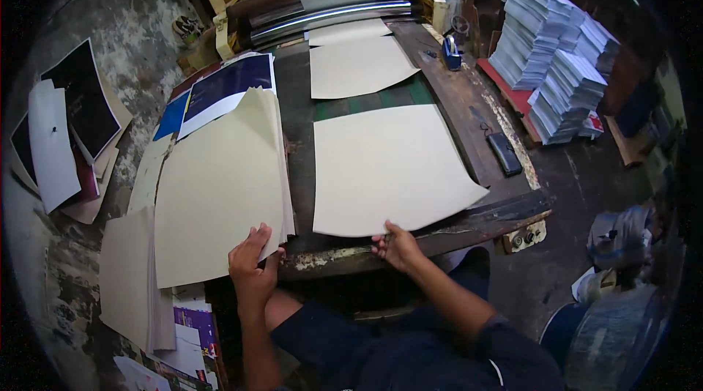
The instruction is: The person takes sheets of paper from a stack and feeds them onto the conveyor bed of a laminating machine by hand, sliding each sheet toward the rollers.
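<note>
A large cream sheet of paper (388,171) lies on the green and dark bed of the machine, its near edge bowed. My right hand (398,246) pinches that near edge between thumb and fingers. To the left, a stack of similar cream sheets (220,193) has one far corner curled up. My left hand (254,263) is closed on the near right corner of the stack's top sheet, fingers above; how many sheets it grips is hidden. Farther up the bed, another cream sheet (359,69) lies in front of the shiny metal roller (337,19).
Dark printed sheets (234,87) lie beyond the cream stack. A blue tape dispenser (451,53) and a black case (504,154) sit along the machine's right side. Tall stacks of white paper (538,32) stand at the far right; loose printed sheets (80,105) lie at the left.
</note>
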`<move>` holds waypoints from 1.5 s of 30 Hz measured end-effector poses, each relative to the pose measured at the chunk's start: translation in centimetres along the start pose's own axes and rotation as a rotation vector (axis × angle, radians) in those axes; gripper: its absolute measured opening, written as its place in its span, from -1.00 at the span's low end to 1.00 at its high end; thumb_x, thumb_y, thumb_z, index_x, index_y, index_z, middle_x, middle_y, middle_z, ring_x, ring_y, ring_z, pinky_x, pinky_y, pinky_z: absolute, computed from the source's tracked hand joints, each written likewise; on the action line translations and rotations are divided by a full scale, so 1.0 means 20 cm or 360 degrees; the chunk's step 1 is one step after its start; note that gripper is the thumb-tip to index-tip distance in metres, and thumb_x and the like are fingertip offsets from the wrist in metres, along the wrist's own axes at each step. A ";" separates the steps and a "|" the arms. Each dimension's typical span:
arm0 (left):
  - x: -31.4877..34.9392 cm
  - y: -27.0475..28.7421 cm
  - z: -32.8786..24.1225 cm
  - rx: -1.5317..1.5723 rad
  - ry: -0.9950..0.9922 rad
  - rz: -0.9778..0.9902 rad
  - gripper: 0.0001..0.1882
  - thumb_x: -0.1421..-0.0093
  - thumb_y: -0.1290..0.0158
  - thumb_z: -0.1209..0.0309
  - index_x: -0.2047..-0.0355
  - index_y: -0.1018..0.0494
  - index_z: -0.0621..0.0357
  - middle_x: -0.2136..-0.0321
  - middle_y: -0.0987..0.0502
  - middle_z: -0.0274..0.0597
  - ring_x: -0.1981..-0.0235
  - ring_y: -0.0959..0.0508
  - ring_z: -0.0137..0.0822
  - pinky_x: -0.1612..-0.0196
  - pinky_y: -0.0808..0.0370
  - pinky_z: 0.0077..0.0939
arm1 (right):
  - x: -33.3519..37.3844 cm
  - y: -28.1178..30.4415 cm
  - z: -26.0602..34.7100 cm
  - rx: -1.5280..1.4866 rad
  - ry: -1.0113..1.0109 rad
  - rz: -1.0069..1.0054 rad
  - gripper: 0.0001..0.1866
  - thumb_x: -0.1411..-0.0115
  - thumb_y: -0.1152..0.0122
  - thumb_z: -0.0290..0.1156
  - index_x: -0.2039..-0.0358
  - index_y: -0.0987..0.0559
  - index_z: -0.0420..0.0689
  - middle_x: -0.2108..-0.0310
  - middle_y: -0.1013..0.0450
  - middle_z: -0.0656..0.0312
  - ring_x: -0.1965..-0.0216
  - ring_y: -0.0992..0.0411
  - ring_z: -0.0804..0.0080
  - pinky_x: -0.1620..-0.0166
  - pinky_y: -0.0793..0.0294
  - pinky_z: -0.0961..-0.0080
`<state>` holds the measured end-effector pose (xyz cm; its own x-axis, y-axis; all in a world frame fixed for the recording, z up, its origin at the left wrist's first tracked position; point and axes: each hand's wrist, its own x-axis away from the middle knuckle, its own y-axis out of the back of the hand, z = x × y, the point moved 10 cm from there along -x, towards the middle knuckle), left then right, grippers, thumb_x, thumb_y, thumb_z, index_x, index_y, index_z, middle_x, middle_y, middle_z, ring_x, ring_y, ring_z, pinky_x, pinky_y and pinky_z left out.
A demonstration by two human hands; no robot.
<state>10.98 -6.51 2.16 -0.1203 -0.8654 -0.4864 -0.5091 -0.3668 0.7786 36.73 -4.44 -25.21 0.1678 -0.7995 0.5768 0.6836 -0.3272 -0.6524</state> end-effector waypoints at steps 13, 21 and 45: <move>0.06 0.02 0.04 -0.0010 0.0191 -0.0227 -0.77 -0.25 -0.05 0.34 0.17 -0.53 0.21 0.23 -0.60 -0.01 0.09 -0.57 -0.05 -0.09 -0.36 -0.18 | -0.69 -0.16 0.47 -0.0016 0.0194 0.0122 -0.37 -0.36 0.28 0.07 0.15 -0.41 -0.37 0.40 -0.48 0.15 0.49 -0.39 0.48 0.17 -0.52 0.30; 0.09 0.08 0.21 0.1205 0.0828 -0.0590 -0.63 -0.30 -0.01 0.14 0.13 -0.52 0.20 0.23 -0.58 -0.07 0.16 -0.49 -0.29 -0.05 -0.35 -0.41 | -0.72 -0.08 0.61 -0.0089 0.0471 -0.0280 -0.36 -0.28 0.10 0.09 -0.21 -0.15 -0.07 0.08 -0.41 0.05 0.22 -0.35 0.31 0.14 -0.47 0.21; 0.03 -0.04 -0.02 -0.0299 -0.0188 -0.0172 -0.65 -0.15 -0.12 0.33 0.05 -0.49 0.16 0.09 -0.56 -0.09 -0.01 -0.52 -0.09 0.00 -0.33 -0.22 | 0.44 0.19 -0.20 0.0449 -0.0105 0.0199 -0.52 -0.35 0.11 -0.07 0.00 -0.31 -0.28 0.35 -0.49 -0.05 0.46 -0.45 0.42 0.27 -0.58 0.27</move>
<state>11.63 -6.94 1.45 -0.1782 -0.7757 -0.6054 -0.3585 -0.5218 0.7741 37.95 -14.79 -24.71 0.3022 -0.7872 0.5375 0.8235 -0.0684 -0.5632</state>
